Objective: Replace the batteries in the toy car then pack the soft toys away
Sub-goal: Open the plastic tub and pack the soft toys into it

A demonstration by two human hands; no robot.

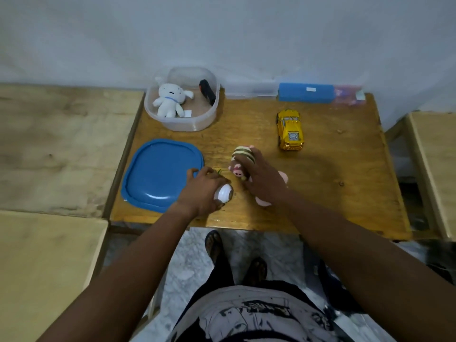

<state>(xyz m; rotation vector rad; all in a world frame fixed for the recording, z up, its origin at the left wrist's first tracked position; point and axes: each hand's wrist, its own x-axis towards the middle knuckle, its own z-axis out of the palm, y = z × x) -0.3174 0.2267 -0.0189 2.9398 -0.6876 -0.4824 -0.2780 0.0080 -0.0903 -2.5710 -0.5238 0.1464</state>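
Note:
A yellow toy car (290,129) stands on the wooden table (333,174), right of centre. My right hand (264,180) is closed on a pink soft toy with a striped cream-and-brown body (243,157), which rests on the table. My left hand (202,191) grips a small white-and-brown soft toy (224,193) beside the blue lid (160,174). A clear plastic container (182,99) at the back holds a white plush dog (170,99) and a black object (207,92).
A blue box (306,93) and a clear packet (349,95) lie along the wall at the back right. Pale wooden tables flank the table on the left (61,144) and right (434,164). My feet stand below the front edge.

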